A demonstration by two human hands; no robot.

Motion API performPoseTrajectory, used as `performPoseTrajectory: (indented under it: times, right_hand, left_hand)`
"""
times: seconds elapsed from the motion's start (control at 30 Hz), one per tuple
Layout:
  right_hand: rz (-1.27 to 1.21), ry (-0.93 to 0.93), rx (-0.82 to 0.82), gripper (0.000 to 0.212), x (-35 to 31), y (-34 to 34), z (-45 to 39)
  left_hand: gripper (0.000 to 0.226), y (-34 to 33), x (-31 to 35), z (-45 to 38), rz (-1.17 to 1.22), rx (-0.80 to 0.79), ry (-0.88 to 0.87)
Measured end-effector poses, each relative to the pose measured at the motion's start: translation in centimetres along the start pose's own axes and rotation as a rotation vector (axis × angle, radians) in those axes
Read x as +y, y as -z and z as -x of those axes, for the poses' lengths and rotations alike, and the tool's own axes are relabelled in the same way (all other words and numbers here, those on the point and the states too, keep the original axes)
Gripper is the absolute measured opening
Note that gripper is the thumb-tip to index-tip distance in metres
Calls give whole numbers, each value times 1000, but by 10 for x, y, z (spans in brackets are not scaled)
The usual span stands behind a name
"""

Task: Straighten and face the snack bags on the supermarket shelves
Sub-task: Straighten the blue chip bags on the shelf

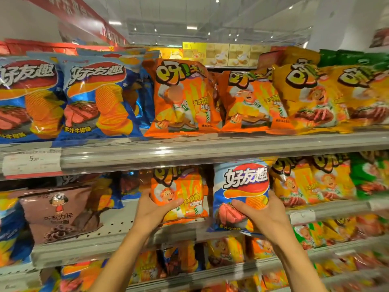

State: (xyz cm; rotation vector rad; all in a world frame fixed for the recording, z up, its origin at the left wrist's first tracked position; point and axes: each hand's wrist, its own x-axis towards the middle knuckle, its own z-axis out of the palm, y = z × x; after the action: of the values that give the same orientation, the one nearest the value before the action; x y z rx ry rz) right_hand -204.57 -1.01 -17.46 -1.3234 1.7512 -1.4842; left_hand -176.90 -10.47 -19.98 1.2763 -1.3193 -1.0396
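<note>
Two bare forearms enter frame from about 6 o'clock, one toward 7, the other toward 5. No sleeves visible up to the frame edge; any clothing sits out of view. Left hand [156,209]: no ring, no glove, no watch or band at the wrist. Right hand [261,216]: likewise unadorned. Nails appear short and unpainted, though motion blur makes that uncertain. Forearms slim.

top shelf: two blue bags [92,100], two orange bags [181,98].
</note>
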Motion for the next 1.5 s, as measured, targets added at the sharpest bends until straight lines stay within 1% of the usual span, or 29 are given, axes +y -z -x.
performPoseTrajectory:
  times: [0.1,0.2,0.23,0.33,0.4,0.47,0.57,0.63,0.7,0.87,0.97,1.03,1.1,1.17,1.2,1.3,1.37,1.43,1.5]
  right_hand:
    - [-28,-9,68,59,14,21,6]
    - [-34,-23,142,57,25,34,11]
    - [-47,-29,153,56,28,37,12]
    - [-56,-40,158,52,34,41,14]
    - [-52,-44,157,49,37,41,14]
    - [-43,-50,161,49,39,40,13]
    - [-26,-60,162,48,41,37,14]
    - [-31,-61,146,52,42,36,16]
    - [-50,-66,134,57,43,34,18]
    - [-73,-84,106,63,39,27,25]
    - [-65,-77,90,66,31,18,29]
    - [-74,-59,79,73,25,10,32]
    - [-74,-35,45,78,19,-1,35]
    - [-78,-21,-17,78,14,-16,36]
    - [-84,-17,-49,76,11,-25,36]
    - [-86,37,-134,65,0,-55,39]
    - [-76,83,-166,61,-7,-76,42]
    - [-80,109,-174,56,-15,-96,46]
    - [-90,125,-189,58,-22,-117,49]
  left_hand:
    - [66,-17,5,0,-11,-1,4]
    - [86,-27,7,-2,-23,-37,33]
    - [87,-29,7,-2,-23,-46,30]
    - [79,-32,6,-2,-14,-87,21]
    - [70,-33,7,-2,-6,-134,14]
    - [62,-34,8,-2,5,-178,2]
    - [57,-38,10,-1,23,-214,-14]
    - [53,-44,12,1,24,-241,-37]
    - [54,-49,11,0,11,-262,-37]
    - [60,-49,9,-5,-35,-263,30]
    - [44,-44,14,0,-60,-256,42]
    - [53,-37,16,7,-46,-212,77]
    - [64,-23,17,17,-149,-130,57]
    - [72,-2,11,27,-361,-32,-23]
    - [71,11,7,33,-461,21,-76]
    - [51,56,-10,55,-773,156,-269]
    - [37,84,-22,70,-950,234,-401]
    - [26,108,-33,81,-1019,297,-503]
    - [24,127,-43,87,-1080,323,-526]
